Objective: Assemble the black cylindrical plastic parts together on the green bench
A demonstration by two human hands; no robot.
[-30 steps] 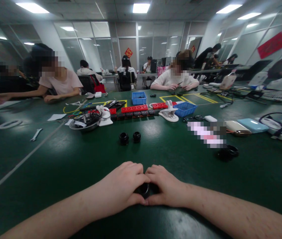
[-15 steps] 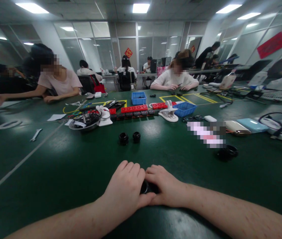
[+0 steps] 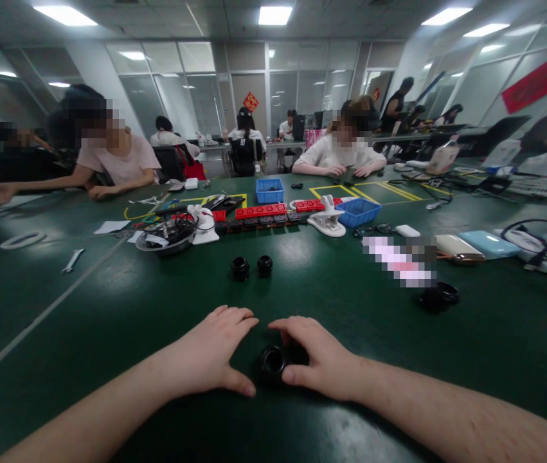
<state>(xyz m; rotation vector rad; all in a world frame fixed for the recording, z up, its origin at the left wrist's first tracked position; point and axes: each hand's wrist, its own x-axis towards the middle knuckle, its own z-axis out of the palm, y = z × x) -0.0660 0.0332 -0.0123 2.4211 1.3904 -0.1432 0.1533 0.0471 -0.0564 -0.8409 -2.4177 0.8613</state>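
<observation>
Close to the camera, a person's two bare forearms reach onto a dark green table (image 3: 109, 308), and between the hands stands a black round fitting (image 3: 273, 361), short and hollow. Its bore points up, so its axis is upright and the open mouth shows from above.

The right hand (image 3: 319, 363) is the nearer of the two. It lies directly right of the fitting and grips it, with the fingers curled round the far side and the thumb pressed to the near side. The left hand (image 3: 210, 357) lies left of the fitting, palm down and fingers spread flat on the table, holding nothing. Its thumb tip is just beside the fitting, and whether it touches cannot be told.

Beyond the fitting, a pair of similar black fittings (image 3: 252, 267) stand side by side. Another dark one (image 3: 439, 296) sits well off to its right. Further beyond the fitting runs a row of red blocks (image 3: 260, 211) with two blue bins (image 3: 269, 190) near it. Far to the fitting's left lies a small wrench (image 3: 71, 260).

Co-workers sit at the far edge of the table. A red banner (image 3: 529, 87) hangs on the wall to the right and a red diamond sign (image 3: 251, 101) on the glass straight ahead, both too blurred to read.
</observation>
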